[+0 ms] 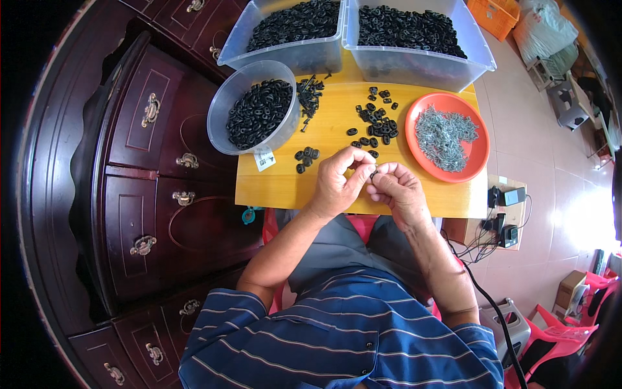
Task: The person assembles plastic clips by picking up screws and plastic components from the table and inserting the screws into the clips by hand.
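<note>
Over the near edge of the yellow table, my left hand (341, 179) and my right hand (400, 192) meet fingertip to fingertip. Both pinch a small dark part (374, 174), mostly hidden by the fingers. Just beyond them lies a loose group of black oval pieces with holes (376, 118). Several more such pieces (306, 157) are by my left hand. To the right of my right hand, an orange-red plate (480, 162) holds a heap of thin silvery metal pieces (446, 137).
A round clear tub (218, 133) of black pieces stands at the left, beside a pile of long dark pieces (310, 97). Two clear bins (285, 59) (414, 65) of black parts stand at the back. Dark wooden drawers (139, 123) flank the left; cables and small devices (502, 217) sit right.
</note>
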A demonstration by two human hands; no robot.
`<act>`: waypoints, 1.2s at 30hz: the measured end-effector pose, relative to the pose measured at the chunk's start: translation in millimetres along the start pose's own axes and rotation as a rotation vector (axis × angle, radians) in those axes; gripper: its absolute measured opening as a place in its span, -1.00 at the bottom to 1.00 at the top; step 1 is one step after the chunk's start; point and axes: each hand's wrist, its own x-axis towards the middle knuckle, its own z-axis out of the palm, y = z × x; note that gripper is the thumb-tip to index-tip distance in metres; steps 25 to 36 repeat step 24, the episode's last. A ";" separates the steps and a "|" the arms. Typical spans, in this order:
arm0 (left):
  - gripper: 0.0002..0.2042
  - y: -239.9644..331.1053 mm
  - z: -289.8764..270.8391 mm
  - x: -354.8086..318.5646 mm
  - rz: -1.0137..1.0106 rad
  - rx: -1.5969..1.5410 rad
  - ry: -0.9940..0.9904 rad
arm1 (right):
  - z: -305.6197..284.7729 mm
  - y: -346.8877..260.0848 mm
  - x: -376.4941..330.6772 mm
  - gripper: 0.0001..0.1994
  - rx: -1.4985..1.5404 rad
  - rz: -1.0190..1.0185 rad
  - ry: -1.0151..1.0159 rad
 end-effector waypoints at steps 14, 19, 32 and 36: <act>-0.93 0.3 0.8 1.1 0.030 -0.010 -0.003 | 2.9 1.8 -0.2 -0.89 -0.013 -0.071 0.032; -0.96 -14.4 -11.0 6.3 -0.069 -0.134 0.078 | -2.4 -7.6 3.3 -0.90 0.060 -0.120 0.054; -0.97 -14.4 -13.6 12.1 -0.045 0.419 -0.005 | -10.4 -12.9 6.0 -0.89 0.129 -0.178 0.084; -0.97 -14.4 -13.6 12.1 -0.045 0.419 -0.005 | -10.4 -12.9 6.0 -0.89 0.129 -0.178 0.084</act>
